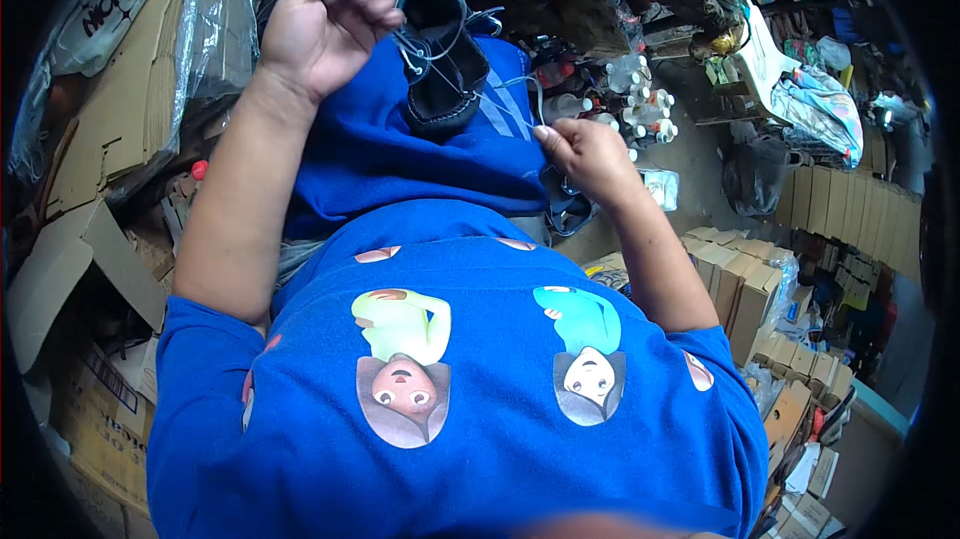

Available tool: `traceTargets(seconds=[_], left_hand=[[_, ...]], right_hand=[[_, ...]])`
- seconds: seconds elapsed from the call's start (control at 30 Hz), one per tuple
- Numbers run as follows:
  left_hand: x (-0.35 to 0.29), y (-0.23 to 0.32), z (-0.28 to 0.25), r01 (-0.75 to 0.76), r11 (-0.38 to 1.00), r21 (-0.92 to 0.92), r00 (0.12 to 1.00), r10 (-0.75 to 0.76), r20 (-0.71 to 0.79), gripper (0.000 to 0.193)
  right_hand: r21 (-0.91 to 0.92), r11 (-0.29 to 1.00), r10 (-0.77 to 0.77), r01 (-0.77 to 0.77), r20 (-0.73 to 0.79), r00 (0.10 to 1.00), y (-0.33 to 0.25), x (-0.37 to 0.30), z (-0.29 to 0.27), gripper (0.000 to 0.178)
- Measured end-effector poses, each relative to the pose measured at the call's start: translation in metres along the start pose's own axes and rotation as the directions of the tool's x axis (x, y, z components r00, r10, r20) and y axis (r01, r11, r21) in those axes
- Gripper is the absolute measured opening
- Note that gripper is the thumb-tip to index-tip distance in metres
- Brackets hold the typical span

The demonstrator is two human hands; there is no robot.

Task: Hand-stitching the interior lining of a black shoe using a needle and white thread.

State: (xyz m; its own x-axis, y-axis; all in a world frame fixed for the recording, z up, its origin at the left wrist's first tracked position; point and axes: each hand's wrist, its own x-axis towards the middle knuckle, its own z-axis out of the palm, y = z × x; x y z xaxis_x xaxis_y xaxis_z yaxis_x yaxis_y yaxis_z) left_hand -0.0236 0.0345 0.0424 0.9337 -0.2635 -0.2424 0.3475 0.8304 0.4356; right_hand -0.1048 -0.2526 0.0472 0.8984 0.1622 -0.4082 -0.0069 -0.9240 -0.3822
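Observation:
A black shoe (440, 104), open side up and with stitching along its edge, rests on the blue cloth over my lap. Pale cord (541, 99) loops above the shoe and trails out from both its sides. My left hand (325, 34) is raised left of the shoe, palm turned up and fingers curled round one length of the cord. A thin pale band circles one of its fingers; whether this is cord or a ring I cannot tell. To the right of the shoe, my right hand (595, 159) pinches the other length between thumb and forefinger.
Flattened cardboard (125, 79) and an opened carton (80, 269) crowd my left side. Several plastic bottles (640, 104) stand on the floor beyond my right hand. Rows of cardboard boxes (735, 279) line the right, and a white chair (765, 64) draped with cloth stands farther off.

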Motion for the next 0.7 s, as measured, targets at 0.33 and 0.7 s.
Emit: traceTargets(seconds=[0.33,0.7], left_hand=[[0.032,0.037,-0.056,0.111,0.963,0.246,0.979,-0.063,-0.195,0.045],[0.027,-0.003,-0.041,-0.003,0.954,0.300,0.990,0.044,-0.133,0.040]], right_hand=[[-0.150,0.954,-0.276,0.261,-0.089,0.957,0.027,-0.015,0.012,0.037],[-0.320,0.887,-0.416,0.332,-0.245,0.876,0.023,-0.010,0.034,0.031]])
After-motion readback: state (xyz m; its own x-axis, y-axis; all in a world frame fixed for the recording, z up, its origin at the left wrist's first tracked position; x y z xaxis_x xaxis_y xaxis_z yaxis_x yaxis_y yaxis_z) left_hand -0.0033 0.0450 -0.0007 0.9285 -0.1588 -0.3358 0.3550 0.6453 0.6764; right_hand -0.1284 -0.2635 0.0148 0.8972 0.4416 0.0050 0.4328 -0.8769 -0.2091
